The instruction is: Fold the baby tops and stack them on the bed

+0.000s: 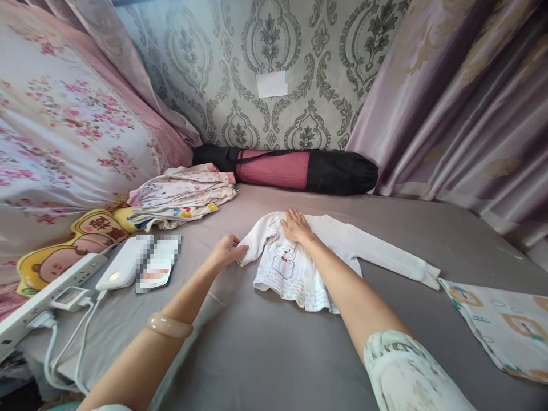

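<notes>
A small white long-sleeved shirt (314, 282) with a printed cartoon animal on its front lies spread on the grey bed sheet (240, 354). Its right-side sleeve stretches out towards the right. My left hand (229, 251) pinches the cuff of the sleeve on the left, thumb and fingers closed on it. Near the collar, my right hand (296, 227) lies flat on the shirt with its fingers stretched out. My right forearm covers part of the shirt's front.
Folded children's clothes (184, 197) are piled at the back left. A white power bank (126, 262), a phone (158, 265) and a power strip (51, 305) with cables lie on the left. Along the wall rests a black and pink bag (278, 168). A patterned cloth (500, 325) lies at the right.
</notes>
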{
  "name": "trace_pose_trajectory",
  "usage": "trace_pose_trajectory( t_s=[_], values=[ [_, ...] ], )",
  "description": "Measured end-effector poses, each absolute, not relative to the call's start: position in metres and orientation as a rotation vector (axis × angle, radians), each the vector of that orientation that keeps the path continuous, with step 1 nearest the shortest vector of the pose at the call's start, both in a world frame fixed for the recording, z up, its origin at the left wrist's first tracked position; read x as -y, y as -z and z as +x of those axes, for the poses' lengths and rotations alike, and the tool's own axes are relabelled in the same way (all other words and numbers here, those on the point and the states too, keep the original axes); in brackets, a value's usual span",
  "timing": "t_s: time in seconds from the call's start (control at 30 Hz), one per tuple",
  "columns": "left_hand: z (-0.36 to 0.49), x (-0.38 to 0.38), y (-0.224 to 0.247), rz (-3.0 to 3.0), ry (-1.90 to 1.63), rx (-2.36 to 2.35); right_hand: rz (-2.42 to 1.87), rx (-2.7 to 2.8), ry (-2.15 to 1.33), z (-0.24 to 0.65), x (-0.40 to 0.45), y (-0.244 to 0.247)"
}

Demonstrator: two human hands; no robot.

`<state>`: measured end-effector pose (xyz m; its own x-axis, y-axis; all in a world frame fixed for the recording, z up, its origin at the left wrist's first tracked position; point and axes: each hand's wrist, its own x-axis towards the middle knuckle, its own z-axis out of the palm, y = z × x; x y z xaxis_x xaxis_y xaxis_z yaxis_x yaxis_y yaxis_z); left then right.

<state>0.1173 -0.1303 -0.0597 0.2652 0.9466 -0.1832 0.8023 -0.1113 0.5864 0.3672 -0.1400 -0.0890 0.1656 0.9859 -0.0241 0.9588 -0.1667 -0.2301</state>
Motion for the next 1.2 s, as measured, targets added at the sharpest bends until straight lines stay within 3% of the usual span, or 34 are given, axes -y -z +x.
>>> trace_pose_trajectory(
  t_s=[0.23,0.6,0.8,1.2],
  values=[
    [0.103,0.129,0.05,1.769,-0.329,-1.379,-2.295,1.9,-0.216,0.367,0.14,0.093],
    [0.097,0.072,0.042,1.517,-0.77,-1.567,-2.304,1.888,-0.217,0.366,0.141,0.091],
    [0.102,0.059,0.059,2.081,-0.602,-1.908,-2.271,1.893,-0.165,0.365,0.143,0.092],
    [0.102,0.056,0.071,2.265,-0.397,-2.006,-2.292,1.905,-0.193,0.366,0.14,0.093]
  ],
)
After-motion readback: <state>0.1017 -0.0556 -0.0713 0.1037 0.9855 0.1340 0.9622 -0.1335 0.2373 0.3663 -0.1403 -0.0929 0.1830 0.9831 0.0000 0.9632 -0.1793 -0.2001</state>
